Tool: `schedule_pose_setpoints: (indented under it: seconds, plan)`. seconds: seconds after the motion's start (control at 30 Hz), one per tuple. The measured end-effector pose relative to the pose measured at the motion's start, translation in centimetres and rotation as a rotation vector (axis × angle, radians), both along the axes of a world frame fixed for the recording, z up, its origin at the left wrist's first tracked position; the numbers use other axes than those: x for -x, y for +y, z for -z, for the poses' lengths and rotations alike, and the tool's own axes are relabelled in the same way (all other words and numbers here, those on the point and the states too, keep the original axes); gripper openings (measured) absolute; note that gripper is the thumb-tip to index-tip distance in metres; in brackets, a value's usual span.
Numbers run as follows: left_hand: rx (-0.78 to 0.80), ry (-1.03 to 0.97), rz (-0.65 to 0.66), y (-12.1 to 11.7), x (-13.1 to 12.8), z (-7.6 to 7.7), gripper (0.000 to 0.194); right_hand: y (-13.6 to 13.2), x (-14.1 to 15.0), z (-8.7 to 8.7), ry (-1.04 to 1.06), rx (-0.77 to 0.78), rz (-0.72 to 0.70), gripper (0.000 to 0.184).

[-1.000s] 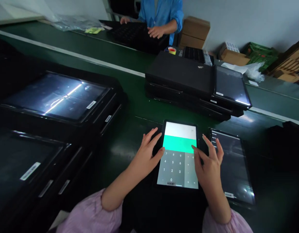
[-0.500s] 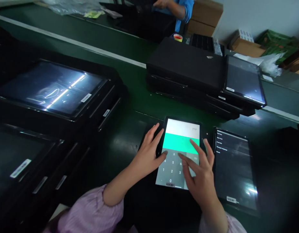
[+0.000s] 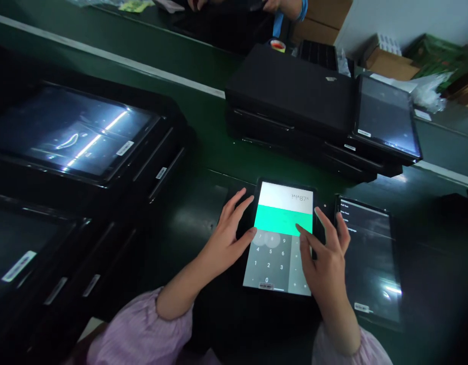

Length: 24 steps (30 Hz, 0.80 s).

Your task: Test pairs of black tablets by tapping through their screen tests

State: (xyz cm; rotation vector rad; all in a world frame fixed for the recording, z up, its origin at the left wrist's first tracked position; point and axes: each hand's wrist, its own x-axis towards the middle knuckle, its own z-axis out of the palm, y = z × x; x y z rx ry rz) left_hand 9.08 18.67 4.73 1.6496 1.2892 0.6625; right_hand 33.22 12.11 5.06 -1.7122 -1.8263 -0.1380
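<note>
Evidently mid-entry, a lit tablet (image 3: 274,257) shows a line of characters, no result visible; fingers spread wide, the left hand (image 3: 224,239) flanks its left edge, the right hand (image 3: 325,257) overhangs its right.

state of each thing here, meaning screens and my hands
Calculator tablet, lit, lying flat
Menu tablet, on, text list showing
Far tablet, screen dark
Upper-left tablet, screen dark, reflecting light
Lower-left tablet, screen dark
Left hand, open, at calculator tablet's edge
Right hand, open, over calculator tablet

electronics workshop | green workbench (image 3: 209,132) | stacked tablets (image 3: 78,126) | cardboard boxes (image 3: 327,17) | co-worker's arm (image 3: 291,7)
</note>
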Motion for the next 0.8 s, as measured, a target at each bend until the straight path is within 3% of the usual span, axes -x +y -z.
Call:
schedule_pose_setpoints:
  seconds: [0.17,0.4,0.6,0.8]
  plan:
    - [0.005,0.003,-0.107,0.0,0.1,-0.2,0.057,0.1,-0.7,0.2,0.025,-0.014,0.080,0.032]
    - [-0.056,-0.005,-0.199,0.5,0.0,0.1,0.049,0.0,0.2,0.1,0.025,0.033,-0.015,0.032]
    - [-0.022,-0.095,-0.234,1.1,0.0,0.1,0.050,-1.0,-6.2,0.0,0.011,-0.128,0.176,0.033]
    - [-0.034,0.022,-0.183,2.5,-0.4,-0.5,0.051,-1.6,-11.6,1.3,-0.005,-0.107,0.236,0.036]
